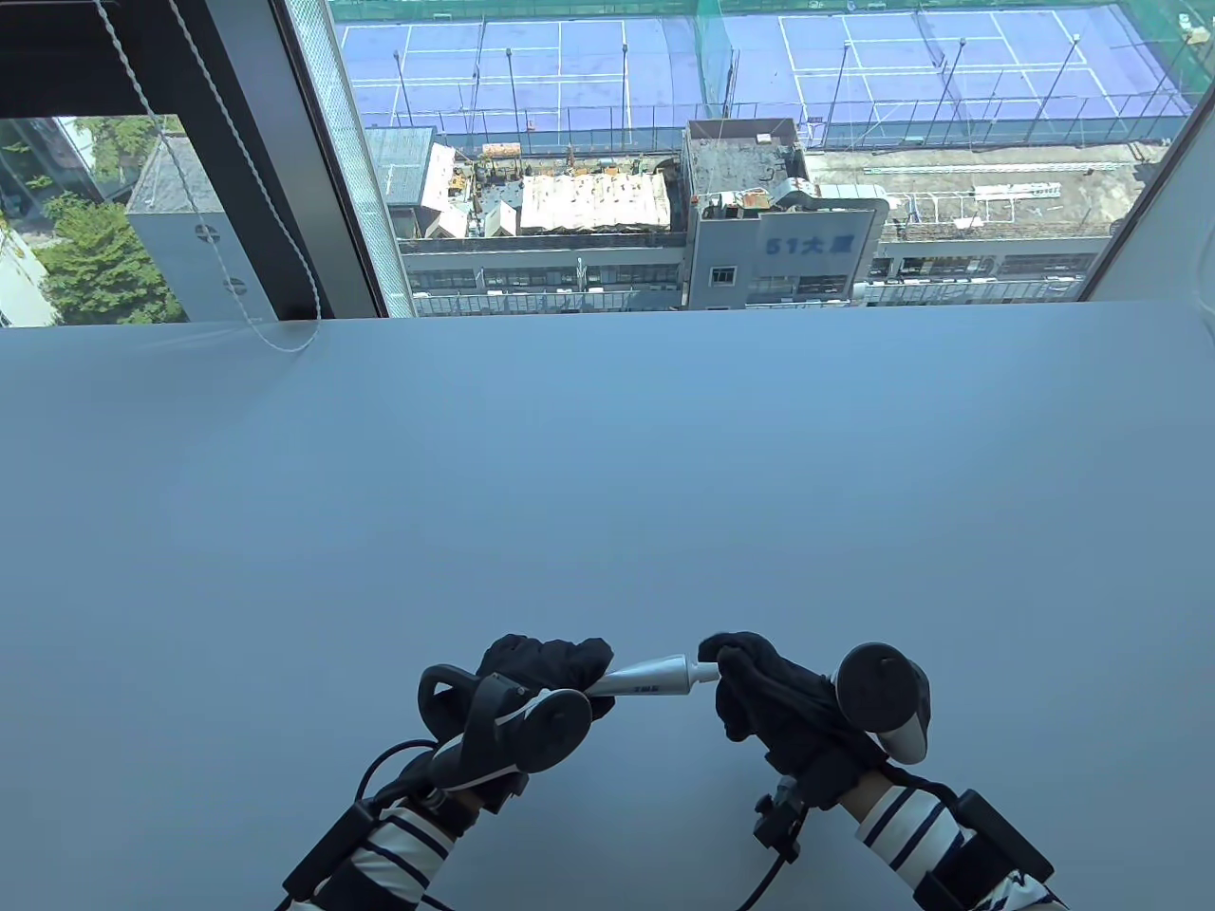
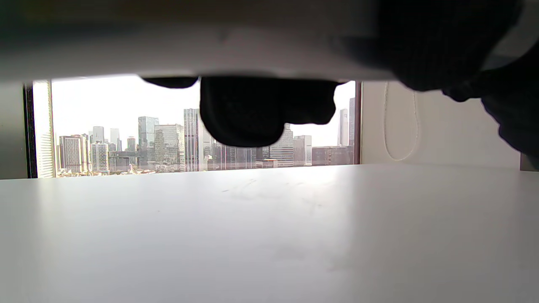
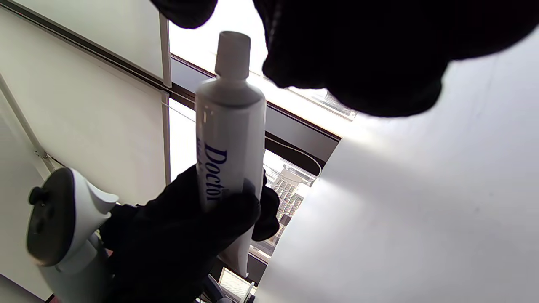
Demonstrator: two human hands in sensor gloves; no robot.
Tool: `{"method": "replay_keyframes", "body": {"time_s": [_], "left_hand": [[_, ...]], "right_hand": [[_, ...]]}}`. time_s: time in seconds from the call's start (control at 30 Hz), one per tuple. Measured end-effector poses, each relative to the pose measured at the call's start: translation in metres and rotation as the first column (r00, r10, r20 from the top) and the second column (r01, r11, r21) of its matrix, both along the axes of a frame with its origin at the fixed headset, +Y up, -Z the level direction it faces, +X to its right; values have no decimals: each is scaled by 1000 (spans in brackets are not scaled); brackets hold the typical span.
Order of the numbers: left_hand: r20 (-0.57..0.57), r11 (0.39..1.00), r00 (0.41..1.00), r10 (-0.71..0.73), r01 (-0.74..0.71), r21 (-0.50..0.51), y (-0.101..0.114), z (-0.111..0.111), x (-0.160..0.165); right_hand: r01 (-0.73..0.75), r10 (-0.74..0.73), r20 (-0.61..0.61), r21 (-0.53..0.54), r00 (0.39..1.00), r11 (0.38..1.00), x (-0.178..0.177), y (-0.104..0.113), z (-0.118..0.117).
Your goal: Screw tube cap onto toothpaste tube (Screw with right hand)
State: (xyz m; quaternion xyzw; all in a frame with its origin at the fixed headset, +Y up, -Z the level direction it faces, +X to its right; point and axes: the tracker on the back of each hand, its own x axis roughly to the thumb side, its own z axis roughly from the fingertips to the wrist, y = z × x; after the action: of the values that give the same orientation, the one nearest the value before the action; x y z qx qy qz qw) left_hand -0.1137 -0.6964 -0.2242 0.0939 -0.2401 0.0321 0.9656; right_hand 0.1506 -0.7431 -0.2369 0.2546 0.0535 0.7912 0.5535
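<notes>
Toothpaste tube [image 1: 647, 677], white and shiny with blue letters on its side, is held up in the air, close above the pale grey desk [image 1: 607, 493], near the desk's front edge. It lies almost flat between the two hands. The left hand [image 1: 546, 676], in a black glove, wraps around the back part of the tube, and its fingers [image 3: 236, 210] are closed tight on it. The tube's narrow white neck [image 3: 232, 54] points toward the right hand [image 1: 774, 697], which also wears a black glove. The right hand's fingers [image 1: 726, 653] are bunched together right at the tip of the neck. In the right wrist view the neck looks bare, with those dark fingers [image 3: 353, 63] just beside it. I cannot tell if the small cap is inside them, because the glove hides it. A round grey tracker [image 1: 878, 688] sits on the back of the right hand. Behind the desk is a big window [image 1: 740, 152] with blue courts far below.
</notes>
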Motion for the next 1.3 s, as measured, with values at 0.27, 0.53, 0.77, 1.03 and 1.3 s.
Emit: {"method": "replay_keyframes", "body": {"time_s": [0.27,0.53,0.77,1.03,1.3], "left_hand": [[8,1000,1000,-1,1,-6,-2,0,1],[-5,1000,1000,1,-1,-13,-3,-2,-1],[8,1000,1000,-3,3,-10,-3,-1,0],[-5,1000,1000,5,-6,-12,-3,-2,-2],[6,1000,1000,-5,5,2,-3,-1,-1]], "right_hand": [[-25,26,52,-9,998,1000,-1,0,0],[-9,10,-30,35,1000,999,-1,1,0],[-51,50,34,25,998,998,-2,2,1],[-55,53,42,59,998,997,1,4,1],[-37,35,28,77,999,996,-4,4,3]]}}
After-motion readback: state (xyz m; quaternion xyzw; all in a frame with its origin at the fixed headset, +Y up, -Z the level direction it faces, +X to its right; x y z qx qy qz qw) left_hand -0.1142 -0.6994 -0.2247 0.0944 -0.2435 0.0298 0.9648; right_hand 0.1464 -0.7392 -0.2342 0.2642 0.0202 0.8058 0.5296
